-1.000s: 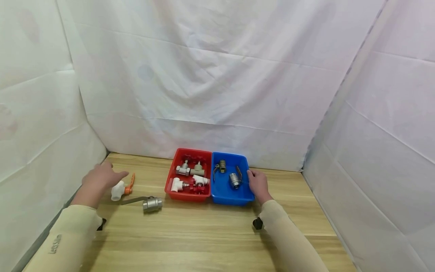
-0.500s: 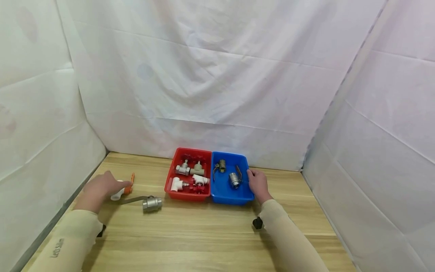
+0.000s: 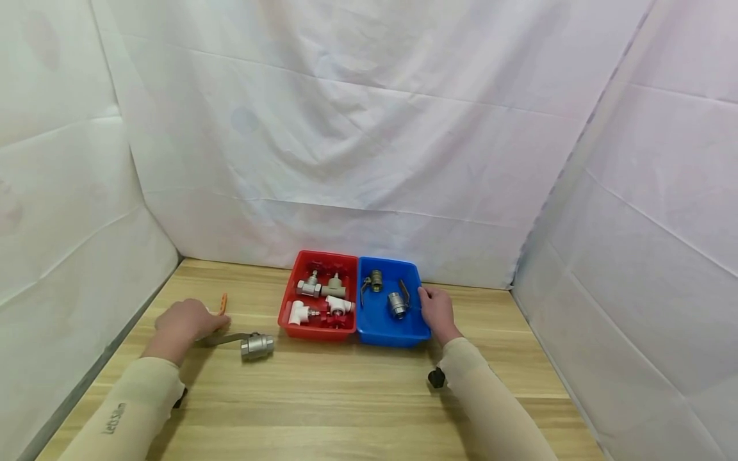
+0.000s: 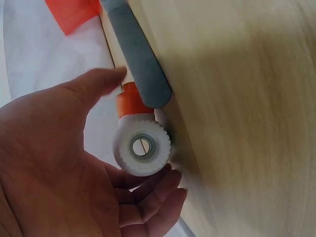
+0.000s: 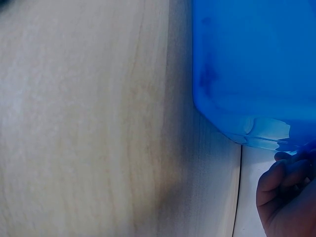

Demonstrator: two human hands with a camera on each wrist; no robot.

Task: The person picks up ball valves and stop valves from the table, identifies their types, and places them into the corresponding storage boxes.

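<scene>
In the left wrist view, my left hand [image 4: 54,148] curls round a white plastic ball valve [image 4: 157,162] with an orange collar [image 4: 133,103]. The thumb lies by the collar and the other fingers bend behind the white body. From the head view, my left hand [image 3: 186,323] covers most of this valve, leaving its orange handle [image 3: 223,303] visible. Beside it lies a steel ball valve [image 3: 257,346], its grey lever [image 4: 138,57] reaching toward the hand. My right hand [image 3: 437,312] pinches the right rim of a blue tray [image 3: 394,337], which holds two metal lever valves [image 3: 398,305].
Against the blue tray's left side stands a red tray [image 3: 317,332] with several white, beige and metal valves with red handwheels. White cloth walls [image 3: 369,160] close in the wooden table [image 3: 323,397] at the back and both sides.
My left hand has come down and to the right onto the white valve, its fingers closing round it. The right hand stays on the blue tray's rim.
</scene>
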